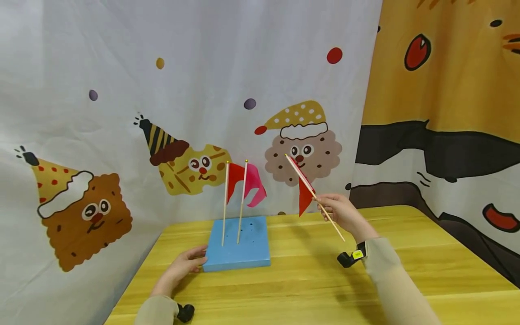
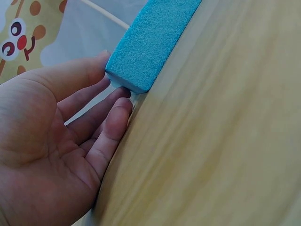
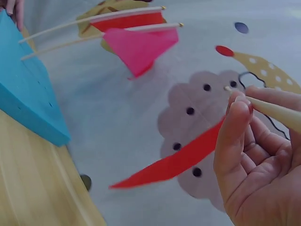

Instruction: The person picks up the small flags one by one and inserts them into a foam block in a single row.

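Note:
A blue foam block [image 1: 239, 253] lies on the table, dotted with small holes. Two flags on thin wooden sticks stand upright in it: a red flag [image 1: 234, 178] on the left, a pink flag [image 1: 254, 183] beside it. My left hand [image 1: 184, 264] rests at the block's left edge; in the left wrist view the thumb touches the corner of the foam block [image 2: 146, 47], the other fingers loosely bent beside it. Right of the block and above the table, my right hand [image 1: 339, 211] pinches the stick of another red flag [image 1: 305, 198]. Its stick slants, bare end down to the right.
The yellow wood-grain table [image 1: 292, 289] runs back to a white curtain [image 1: 227, 54] printed with cartoon snacks in party hats. A curtain with a large orange figure [image 1: 459, 81] hangs at the right.

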Demonstrator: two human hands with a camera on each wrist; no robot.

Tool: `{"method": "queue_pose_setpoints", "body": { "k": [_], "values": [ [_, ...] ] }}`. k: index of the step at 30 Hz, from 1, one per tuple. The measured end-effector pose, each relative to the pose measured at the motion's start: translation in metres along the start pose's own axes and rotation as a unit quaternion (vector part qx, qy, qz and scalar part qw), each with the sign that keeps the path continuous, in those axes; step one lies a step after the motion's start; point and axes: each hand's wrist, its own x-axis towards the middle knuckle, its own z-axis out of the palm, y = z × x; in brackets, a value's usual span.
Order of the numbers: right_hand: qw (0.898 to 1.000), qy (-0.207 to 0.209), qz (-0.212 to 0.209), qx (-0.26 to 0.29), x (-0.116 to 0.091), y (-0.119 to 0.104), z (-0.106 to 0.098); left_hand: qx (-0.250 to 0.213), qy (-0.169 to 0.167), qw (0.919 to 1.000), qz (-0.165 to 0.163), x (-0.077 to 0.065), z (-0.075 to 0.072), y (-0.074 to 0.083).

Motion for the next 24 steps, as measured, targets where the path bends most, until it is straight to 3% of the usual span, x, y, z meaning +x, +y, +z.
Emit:
{"method": "queue_pose_setpoints", "body": {
  "k": [10,24],
  "values": [
    [1.0,0.007,-0.003,0.022,0.016,0.007,0.04,0.004,0.007,1.0,0.001,-0.003,0.002,0.002],
    [0.999,0.018,-0.041,0.017,0.042,0.024,0.1,0.016,0.004,0.9997,0.02,-0.004,-0.001,0.001]
  ]
}}
